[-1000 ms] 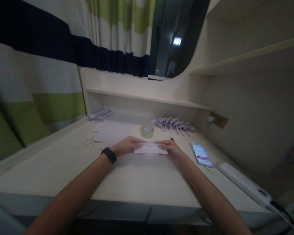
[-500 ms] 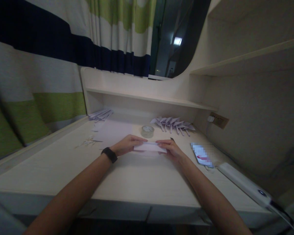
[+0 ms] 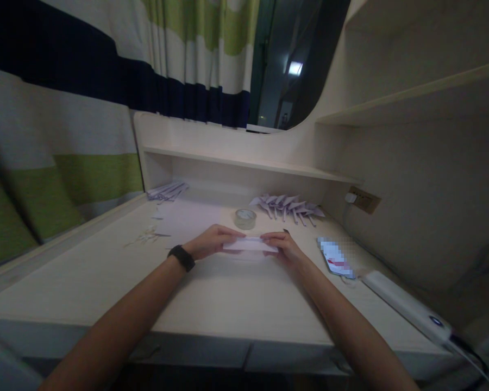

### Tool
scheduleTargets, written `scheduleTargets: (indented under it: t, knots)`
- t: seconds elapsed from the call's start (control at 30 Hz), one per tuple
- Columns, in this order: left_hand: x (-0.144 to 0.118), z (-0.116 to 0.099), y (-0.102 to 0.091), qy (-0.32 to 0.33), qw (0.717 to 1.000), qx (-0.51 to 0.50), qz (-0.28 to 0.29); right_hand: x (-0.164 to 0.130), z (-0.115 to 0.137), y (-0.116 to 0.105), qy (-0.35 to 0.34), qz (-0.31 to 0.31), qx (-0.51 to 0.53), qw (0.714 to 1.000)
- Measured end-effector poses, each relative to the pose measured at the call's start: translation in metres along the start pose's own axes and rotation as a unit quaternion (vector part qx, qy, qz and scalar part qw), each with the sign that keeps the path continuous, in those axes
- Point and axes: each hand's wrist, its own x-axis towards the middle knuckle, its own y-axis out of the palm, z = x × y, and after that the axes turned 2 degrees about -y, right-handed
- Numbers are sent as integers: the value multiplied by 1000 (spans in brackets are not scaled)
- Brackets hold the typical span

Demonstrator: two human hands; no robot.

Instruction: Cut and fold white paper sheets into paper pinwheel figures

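Observation:
A narrow piece of white paper stretches between my two hands, just above the desk near its middle. My left hand, with a dark watch on the wrist, pinches its left end. Its right end is pinched by my right hand. The upper edge of the paper looks rolled or folded; its exact shape is too small to tell. Right behind the hands stands a roll of clear tape. A small dark object pokes out beyond my right fingers, mostly hidden.
Several white paper pinwheels lie at the back right. Rolled paper sticks and a white sheet are at the back left, near scattered small sticks. A phone and a white power strip lie on the right.
Almost nothing differs. The paper and the fingers of both hands have shifted very slightly to the right, with both grips kept.

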Motion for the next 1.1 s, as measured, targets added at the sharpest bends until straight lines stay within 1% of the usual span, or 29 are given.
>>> scheduleTargets:
  t: [0.07, 0.13, 0.23, 0.27, 0.4, 0.57, 0.67, 0.83, 0.97, 1.1]
  knots:
    - [0, -1, 1, 3, 1000, 14, -10, 1, -1, -1, -3, 15, 4, 1000]
    - [-1, -3, 2, 10, 998, 56, -26, 1, -2, -1, -5, 22, 1, 1000]
    - [-2, -5, 2, 18, 989, 141, -37, 2, -3, 1, -9, -1, -32, 999]
    - [-2, -5, 2, 20, 987, 154, -37, 2, -3, 2, -10, -11, -46, 999]
    - [-1, -3, 1, 37, 987, 150, -35, 4, -5, 4, -16, -36, -75, 996]
    - [-1, 0, -3, 49, 971, 228, -42, 6, -8, 1, -44, -28, -138, 989]
    - [0, 1, -5, 58, 965, 253, -46, 6, -10, 1, -54, -34, -180, 982]
    - [2, 3, -3, 56, 954, 287, -68, 5, -12, 7, -64, -21, -203, 977]
    - [4, 5, -3, 42, 952, 299, -40, 3, -10, 12, -65, -20, -227, 971]
    - [4, 4, -2, 48, 945, 319, -46, 3, -6, 12, -49, -7, -219, 975]
